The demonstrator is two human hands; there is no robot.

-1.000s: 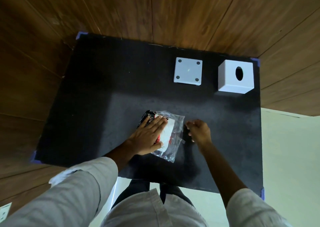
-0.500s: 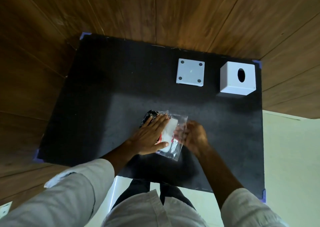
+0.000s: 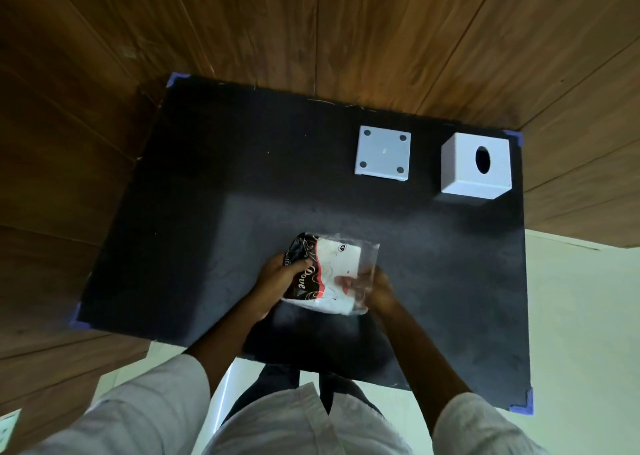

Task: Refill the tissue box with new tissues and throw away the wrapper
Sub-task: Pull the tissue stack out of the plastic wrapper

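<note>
Both hands grip the wrapped tissue pack (image 3: 327, 276) just above the black worktop (image 3: 207, 212), left hand (image 3: 277, 278) on its dark end, right hand (image 3: 372, 290) at the clear end; wrapper-opening step apparently in hand, w/ tissue box (image 3: 476, 165) and base plate (image 3: 382, 152) waiting well apart at rear—next, prob. tear the film.

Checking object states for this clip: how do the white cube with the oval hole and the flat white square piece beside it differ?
The white cube stands tall, showing side walls; the flat square piece lies low on the black mat. The cube's top has one dark oval hole; the flat piece has four small round dots at its corners. The cube sits nearer the mat's right edge. Both are white, square, apart, and untouched by either hand.
</note>
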